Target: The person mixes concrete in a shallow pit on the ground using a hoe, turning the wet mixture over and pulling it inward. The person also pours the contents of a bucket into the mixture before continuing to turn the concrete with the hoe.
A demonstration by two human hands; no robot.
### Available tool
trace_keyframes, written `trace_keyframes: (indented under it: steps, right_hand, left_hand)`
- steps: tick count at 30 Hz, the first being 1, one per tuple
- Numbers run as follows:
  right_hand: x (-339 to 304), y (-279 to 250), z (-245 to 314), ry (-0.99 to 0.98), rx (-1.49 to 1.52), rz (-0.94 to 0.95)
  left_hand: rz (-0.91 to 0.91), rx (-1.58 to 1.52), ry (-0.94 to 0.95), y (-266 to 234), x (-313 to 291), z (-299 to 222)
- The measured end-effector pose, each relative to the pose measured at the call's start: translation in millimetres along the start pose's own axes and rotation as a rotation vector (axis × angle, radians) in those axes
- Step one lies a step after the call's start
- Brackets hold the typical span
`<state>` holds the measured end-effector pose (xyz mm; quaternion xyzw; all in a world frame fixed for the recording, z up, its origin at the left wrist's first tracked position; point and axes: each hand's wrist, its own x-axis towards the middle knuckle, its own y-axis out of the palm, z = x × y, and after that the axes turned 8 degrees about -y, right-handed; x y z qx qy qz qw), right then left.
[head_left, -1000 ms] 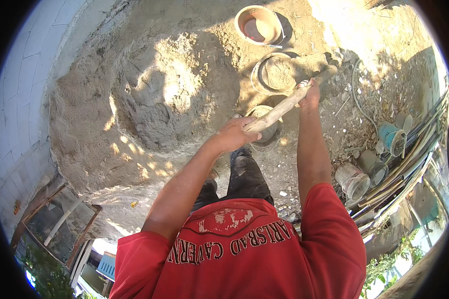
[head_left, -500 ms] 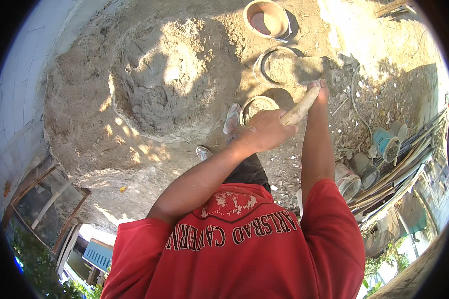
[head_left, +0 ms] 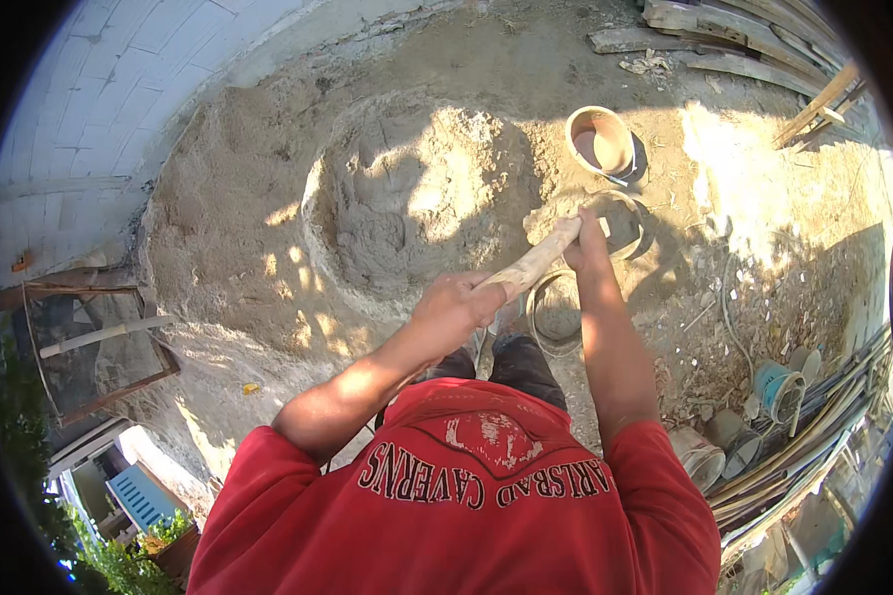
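Observation:
Both my hands are closed around the pale wooden handle of a shovel (head_left: pixel 532 268), held slantwise in front of me. My left hand (head_left: pixel 454 311) grips its nearer end, and my right hand (head_left: pixel 587 241) is farther along, above the buckets. Beyond the right hand the shovel's head is hard to make out against similarly coloured mortar. A round bed of wet grey mortar (head_left: pixel 372 233) spreads out on the ground ahead and left. Near my right forearm are a near bucket (head_left: pixel 558 309), a middle bucket (head_left: pixel 627 223) partly hidden by the hand, and a far bucket (head_left: pixel 601 147) with a reddish inside.
A pale block wall (head_left: pixel 99 109) bounds the left side. Framed mesh (head_left: pixel 99 347) lies at lower left. Planks (head_left: pixel 724 40) are stacked at far right. A light-blue bucket (head_left: pixel 779 387), other containers and a pile of poles (head_left: pixel 814 436) line the right, near rubble and a hose.
My hands and the shovel have swung left, from over the middle bucket toward the mortar bed. The view has shifted too, bringing the stacked planks in.

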<state>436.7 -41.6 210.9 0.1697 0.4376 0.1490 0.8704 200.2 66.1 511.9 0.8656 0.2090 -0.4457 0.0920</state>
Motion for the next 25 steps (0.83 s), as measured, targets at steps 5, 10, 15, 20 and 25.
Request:
trace_keyframes:
  steps: [5, 10, 15, 20, 25]
  right_hand:
    - [-113.5, 50.0, -67.9, -0.146, -0.637, 0.285]
    - [-161.9, -156.4, -146.6, -0.637, -1.654, 0.286]
    - [-293.2, -285.5, -177.7, -0.317, -1.673, -0.111]
    - [-412.5, -358.7, -168.2, 0.17, -1.725, -0.125]
    - [-441.5, -344.4, -198.4, 0.074, -1.431, -0.08]
  left_hand:
    - [-0.181, -0.328, 0.01, -56.4, -38.0, 88.7]
    - [-0.215, -0.337, 0.043, -92.0, 72.5, 188.4]
    - [-0.523, -0.024, -0.345, -222.3, 215.5, 343.8]
    - [-0.459, -0.359, -0.274, -240.0, 250.6, 317.9]
    - [-0.612, -0.083, 0.112, -210.6, 238.3, 318.9]
